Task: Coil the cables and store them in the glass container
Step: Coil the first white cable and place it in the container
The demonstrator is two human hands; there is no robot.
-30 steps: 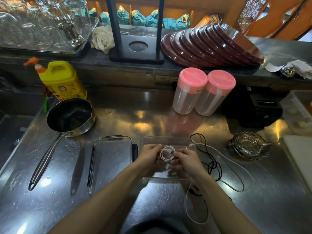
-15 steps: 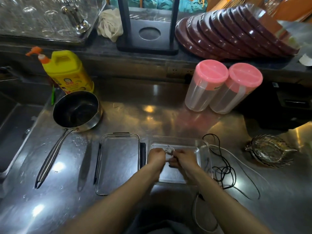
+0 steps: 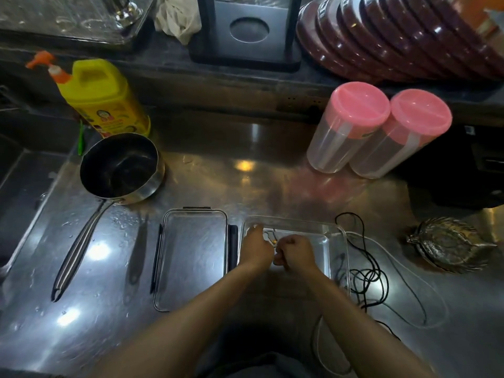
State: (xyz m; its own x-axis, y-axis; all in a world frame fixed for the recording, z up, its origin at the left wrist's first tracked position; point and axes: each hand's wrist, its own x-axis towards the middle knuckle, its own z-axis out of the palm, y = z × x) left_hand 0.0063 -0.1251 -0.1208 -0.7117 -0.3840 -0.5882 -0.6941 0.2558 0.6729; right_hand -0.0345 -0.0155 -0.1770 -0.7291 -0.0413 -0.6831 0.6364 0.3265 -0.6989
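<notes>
A clear glass container [image 3: 331,230] sits on the steel counter in front of me. Both my hands are inside it, low over its floor. My left hand [image 3: 255,249] and my right hand [image 3: 296,251] have their fingers curled around a small white cable coil [image 3: 268,236], which is mostly hidden between them. The rest of the white cable [image 3: 406,261] trails over the counter on the right and loops back towards me. A tangled black cable [image 3: 368,276] lies beside the container's right wall.
The container's lid [image 3: 191,257] lies flat just to the left. A steel saucepan [image 3: 120,166] and a yellow detergent bottle [image 3: 105,100] stand at the back left. Two pink-lidded jars [image 3: 379,132] stand at the back right, with a metal leaf dish [image 3: 450,245] on the right.
Both hands have lowered the white coil from above the container down into it. My head has leaned forward, so the view is closer.
</notes>
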